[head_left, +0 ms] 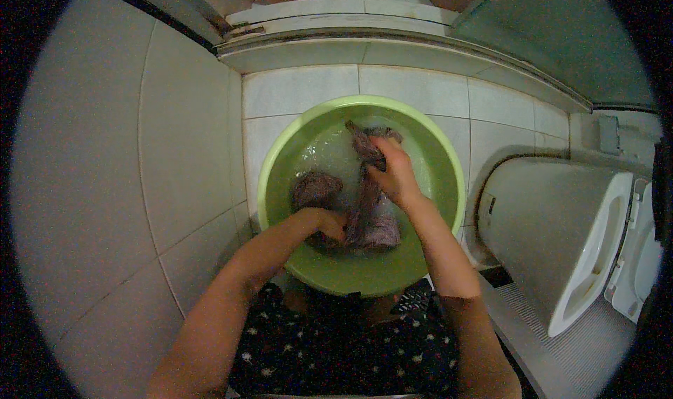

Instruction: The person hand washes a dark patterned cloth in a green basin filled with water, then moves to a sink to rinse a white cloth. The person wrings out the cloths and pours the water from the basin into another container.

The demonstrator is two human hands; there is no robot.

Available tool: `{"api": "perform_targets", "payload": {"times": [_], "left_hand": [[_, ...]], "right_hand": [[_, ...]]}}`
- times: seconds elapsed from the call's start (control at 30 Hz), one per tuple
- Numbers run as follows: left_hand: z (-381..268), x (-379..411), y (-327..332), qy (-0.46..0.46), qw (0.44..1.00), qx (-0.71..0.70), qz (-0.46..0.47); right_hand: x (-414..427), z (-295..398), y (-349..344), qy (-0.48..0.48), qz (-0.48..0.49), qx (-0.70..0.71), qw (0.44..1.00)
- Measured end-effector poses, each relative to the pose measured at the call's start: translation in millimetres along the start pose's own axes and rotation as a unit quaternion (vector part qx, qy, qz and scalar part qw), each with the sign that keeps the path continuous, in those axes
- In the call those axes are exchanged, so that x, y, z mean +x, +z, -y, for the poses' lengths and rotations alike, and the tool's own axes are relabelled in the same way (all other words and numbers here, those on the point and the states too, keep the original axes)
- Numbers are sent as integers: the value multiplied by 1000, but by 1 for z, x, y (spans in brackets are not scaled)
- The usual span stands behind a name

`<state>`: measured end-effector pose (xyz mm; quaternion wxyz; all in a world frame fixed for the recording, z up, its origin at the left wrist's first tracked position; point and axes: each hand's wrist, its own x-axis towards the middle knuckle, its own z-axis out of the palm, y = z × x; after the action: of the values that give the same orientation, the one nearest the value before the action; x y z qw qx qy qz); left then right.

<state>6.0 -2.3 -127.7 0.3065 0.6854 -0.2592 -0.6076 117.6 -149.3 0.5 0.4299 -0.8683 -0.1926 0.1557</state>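
Observation:
A round light-green plastic basin (363, 281) stands on the tiled floor in front of me, with water (331, 154) in it. A wet, dark purplish-grey cloth (381, 231) lies partly in the water, bunched up at the left side and stretched up the middle. Near the far right of the basin, my right hand (391, 170) grips a gathered part of the cloth between thumb and fingers. Lower and to the left, my left hand (328, 224) is closed on the cloth. Its fingertips are partly hidden by the fabric.
A tiled wall (184, 136) rises close on the left. At the right stands a white toilet (552, 220) with its lid tipped away. A raised door sill (363, 52) runs beyond the basin, with a glass panel (568, 36) at the upper right.

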Motion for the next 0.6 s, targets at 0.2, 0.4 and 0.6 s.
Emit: {"api": "perform_targets", "payload": {"times": [0.2, 0.4, 0.6], "left_hand": [[32, 39, 9, -19, 880, -406, -247], [64, 61, 26, -99, 945, -82, -301], [64, 38, 15, -226, 800, -267, -488]], "right_hand": [[-70, -67, 37, 159, -172, -81, 969], [-95, -47, 65, 213, 41, -189, 958], [-84, -103, 70, 167, -177, -229, 942]]}}
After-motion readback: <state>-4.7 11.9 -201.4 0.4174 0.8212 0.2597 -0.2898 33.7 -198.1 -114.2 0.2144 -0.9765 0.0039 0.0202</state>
